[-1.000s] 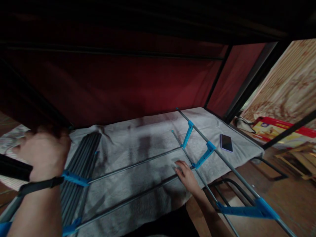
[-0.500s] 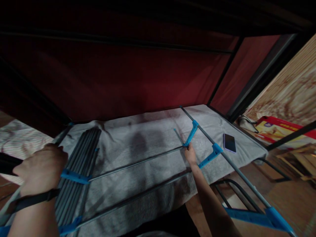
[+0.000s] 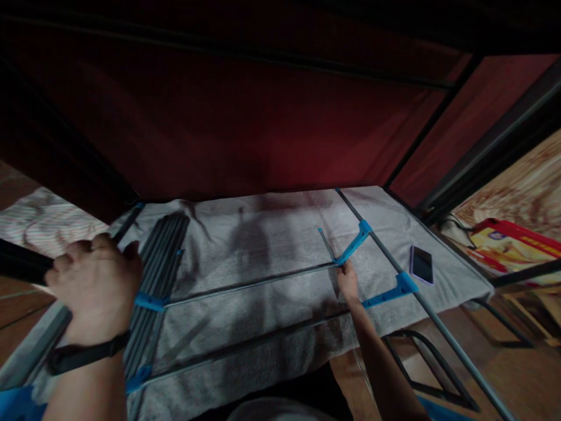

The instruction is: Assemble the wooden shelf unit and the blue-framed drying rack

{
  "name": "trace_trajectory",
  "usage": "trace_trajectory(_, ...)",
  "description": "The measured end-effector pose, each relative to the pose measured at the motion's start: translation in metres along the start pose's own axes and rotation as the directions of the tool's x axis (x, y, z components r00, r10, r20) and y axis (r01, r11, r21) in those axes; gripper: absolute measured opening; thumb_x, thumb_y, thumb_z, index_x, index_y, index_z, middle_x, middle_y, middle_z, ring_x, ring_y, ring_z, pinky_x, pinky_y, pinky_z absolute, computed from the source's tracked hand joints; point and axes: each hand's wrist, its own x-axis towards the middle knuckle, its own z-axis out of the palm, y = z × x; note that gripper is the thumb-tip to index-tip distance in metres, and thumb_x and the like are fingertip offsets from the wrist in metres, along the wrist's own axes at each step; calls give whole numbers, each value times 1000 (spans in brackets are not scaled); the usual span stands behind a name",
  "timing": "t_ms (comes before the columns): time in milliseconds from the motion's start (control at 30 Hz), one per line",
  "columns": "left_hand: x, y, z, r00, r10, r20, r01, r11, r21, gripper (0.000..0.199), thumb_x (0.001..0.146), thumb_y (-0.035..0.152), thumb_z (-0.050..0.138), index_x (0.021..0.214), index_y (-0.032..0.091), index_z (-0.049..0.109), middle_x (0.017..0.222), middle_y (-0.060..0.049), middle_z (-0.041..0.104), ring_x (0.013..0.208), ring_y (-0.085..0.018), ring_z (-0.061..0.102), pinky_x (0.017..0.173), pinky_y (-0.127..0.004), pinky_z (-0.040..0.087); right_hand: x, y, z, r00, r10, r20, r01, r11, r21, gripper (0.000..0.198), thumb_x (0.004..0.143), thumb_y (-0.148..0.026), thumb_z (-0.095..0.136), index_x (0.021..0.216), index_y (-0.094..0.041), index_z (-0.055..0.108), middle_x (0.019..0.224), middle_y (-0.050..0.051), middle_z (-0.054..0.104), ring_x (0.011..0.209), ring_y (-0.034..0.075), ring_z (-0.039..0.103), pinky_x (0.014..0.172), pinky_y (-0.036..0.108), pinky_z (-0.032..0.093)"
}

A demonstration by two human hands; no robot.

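My left hand, with a dark band at the wrist, is closed over the grey side pole of a rack frame; its fingertips are partly hidden. Beside it lies a bundle of grey tubes, with a blue bracket across it. My right hand grips the right end of a long grey crossbar, where it meets a blue arm. That arm joins the right grey pole. Nearer me, another blue arm joins the same pole, and a second crossbar runs towards it.
A grey cloth covers the surface beneath the frame. A phone lies on it at the right. Dark red panels stand behind. A red and yellow box and a black metal chair frame are at the right.
The view has shifted, so the rack and cloth sit further right. My left hand has moved slightly right and up in view, showing more fingers. My right hand keeps hold of the crossbar end.
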Motion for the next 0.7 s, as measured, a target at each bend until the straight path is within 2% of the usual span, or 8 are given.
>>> trace_trajectory(33, -6, 12, -3, 999, 41, -35, -39, 998, 39, 59, 95, 49, 42, 130, 4, 56, 133, -31, 55, 125, -48, 51, 95, -69, 45, 1, 2, 0, 1000, -3, 4, 3, 1000, 26, 38, 78, -30, 47, 111, -21, 62, 98, 10, 73, 97, 28, 68, 90, 41, 53)
trace_trajectory(100, -20, 35, 3, 979, 203, -19, -204, 979, -14, 57, 97, 48, 39, 135, 9, 56, 135, -25, 56, 124, -42, 53, 99, -60, 47, 5, 7, 0, 1000, -13, 12, 12, 998, 62, 38, 77, -33, 49, 109, -21, 64, 100, 10, 73, 99, 28, 68, 93, 42, 52)
trace_trajectory(200, -49, 50, 39, 942, 328, 64, -304, 920, -246, 48, 100, 44, 38, 129, 14, 62, 130, -19, 61, 119, -34, 58, 104, -50, 48, 12, 16, 2, 999, -28, 40, 23, 992, 123, 36, 78, -39, 51, 107, -22, 65, 104, 10, 73, 104, 27, 66, 97, 43, 51)
trace_trajectory(300, -82, 37, 91, 891, 384, 241, -254, 863, -436, 49, 99, 47, 38, 125, 14, 64, 127, -18, 65, 119, -32, 61, 106, -47, 48, 16, 22, 1, 997, -36, 63, 23, 980, 198, 39, 80, -45, 55, 110, -22, 65, 109, 10, 73, 107, 27, 65, 98, 42, 50)
trace_trajectory(400, -110, 10, 131, 757, 483, 440, -183, 804, -566, 50, 97, 51, 39, 120, 16, 66, 121, -15, 71, 114, -29, 66, 103, -44, 51, 17, 20, 0, 998, -21, 53, 8, 971, 237, 46, 81, -51, 59, 115, -20, 63, 111, 11, 72, 105, 26, 66, 97, 41, 50)
trace_trajectory(433, -116, 1, 140, 707, 520, 479, -186, 791, -583, 49, 96, 53, 40, 117, 18, 68, 117, -13, 72, 112, -29, 67, 102, -43, 52, 17, 17, -1, 999, -18, 48, 6, 970, 243, 47, 81, -52, 59, 115, -20, 63, 112, 11, 72, 106, 26, 66, 97, 41, 50)
trace_trajectory(500, -124, -11, 153, 653, 563, 506, -238, 788, -568, 48, 95, 55, 40, 107, 20, 71, 110, -12, 74, 108, -30, 68, 101, -45, 53, 17, 12, 0, 999, -21, 29, 13, 973, 232, 49, 83, -55, 56, 115, -19, 63, 116, 13, 72, 109, 26, 66, 100, 41, 49)
trace_trajectory(700, -132, -18, 166, 651, 581, 490, -362, 804, -473, 46, 96, 50, 36, 103, 19, 71, 110, -14, 76, 105, -33, 69, 99, -49, 51, 13, 1, 3, 998, -35, -44, 40, 991, 126, 47, 88, -57, 49, 111, -18, 63, 114, 16, 72, 112, 28, 64, 98, 42, 49)
